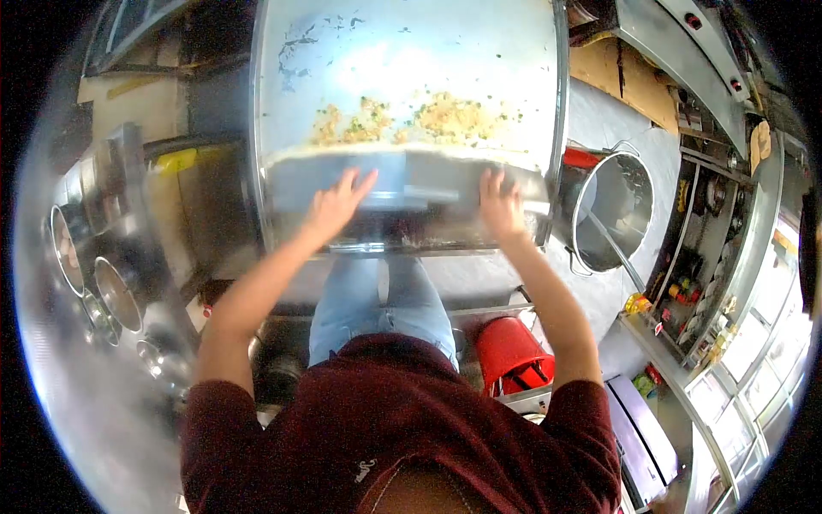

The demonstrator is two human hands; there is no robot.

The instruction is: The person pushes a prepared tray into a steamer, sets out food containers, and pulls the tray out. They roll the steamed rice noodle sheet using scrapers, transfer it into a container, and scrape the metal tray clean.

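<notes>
- Sample: crumbly golden-beige food with green flecks (454,118), lying in two uneven patches across the wide metal tray with raised side rims (561,86); the right patch is broader, the left looser, with stray bits around both.
- Ground beneath: pale and glossy, bright with glare; small dark marks toward the far left. Whether this is bare metal or a thin film cannot be told.
- Near side of food: a pale, thin, slightly wavy edge, then a broad smooth grey band (441,176) running across the tray. Motion blur hides its material.
- Left hand (339,204): over the left half of the band, fingers spread, fingertips toward the food. Grip cannot be told.
- Right hand (503,204): over the right part of the band, fingers slightly apart and pointing away from the body. Grip likewise unclear.
- Hands well apart, both nearer the body than the food.
- Right of tray: large round metal pot (629,193) with a long pale-handled tool (618,248) leaning in it.
- Below, beside the person's legs: red plastic bucket (512,349).
</notes>
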